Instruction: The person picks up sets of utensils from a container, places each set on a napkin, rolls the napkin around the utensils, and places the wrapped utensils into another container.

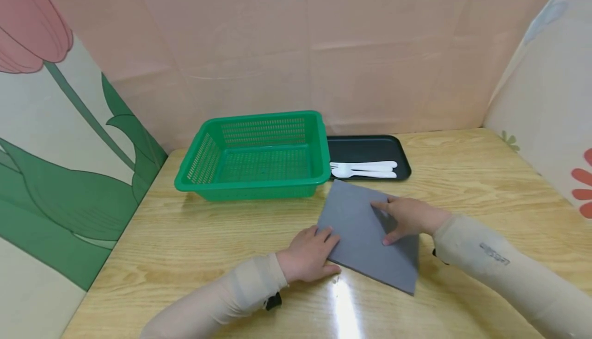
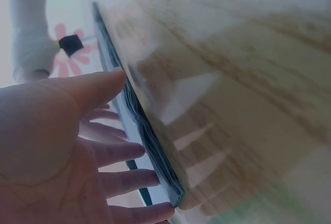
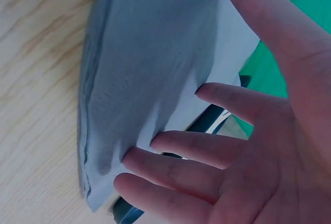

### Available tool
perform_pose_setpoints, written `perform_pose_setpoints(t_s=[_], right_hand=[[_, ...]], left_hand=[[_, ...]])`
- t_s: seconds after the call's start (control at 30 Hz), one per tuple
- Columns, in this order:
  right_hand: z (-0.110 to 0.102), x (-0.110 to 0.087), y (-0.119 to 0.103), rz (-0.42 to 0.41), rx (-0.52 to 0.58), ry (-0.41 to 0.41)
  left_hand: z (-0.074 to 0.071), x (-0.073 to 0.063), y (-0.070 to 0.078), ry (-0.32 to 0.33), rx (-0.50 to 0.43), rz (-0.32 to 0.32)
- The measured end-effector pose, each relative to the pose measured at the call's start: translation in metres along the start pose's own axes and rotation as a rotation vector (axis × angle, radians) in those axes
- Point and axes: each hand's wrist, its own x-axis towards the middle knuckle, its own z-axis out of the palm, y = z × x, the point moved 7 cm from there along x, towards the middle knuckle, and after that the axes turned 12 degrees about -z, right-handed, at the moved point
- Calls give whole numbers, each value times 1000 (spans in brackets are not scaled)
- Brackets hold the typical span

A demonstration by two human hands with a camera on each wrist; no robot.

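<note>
A flat grey folded cloth [image 1: 353, 226] lies slantwise on the wooden table, its layered edge showing in the left wrist view [image 2: 155, 151]. At its left corner rests my left hand [image 1: 309, 258], fingers spread over the edge and thumb by the near side. My right hand [image 1: 410, 218] touches the top of the cloth on the right with its fingertips, fingers apart and thumb toward me. In the right wrist view those fingers [image 3: 181, 172] lie extended against the grey surface. Neither hand is curled round anything.
Behind my left hand stands a green plastic basket [image 1: 259, 192] with slotted walls. Next to it on the right is a black tray [image 1: 365, 149] holding white plastic cutlery [image 1: 370, 169], including a fork and a spoon. A pink-covered wall [image 1: 305, 46] closes off the back.
</note>
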Motion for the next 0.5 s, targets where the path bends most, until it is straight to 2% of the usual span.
perform_pose_setpoints(t_s=[0.3,0.5], right_hand=[[2,-4,-3,23,-17,-12],[3,-6,-6,33,-32,-13]], left_hand=[[0,4,-4,17,2,-2],[2,6,-6,6,-15,-14]])
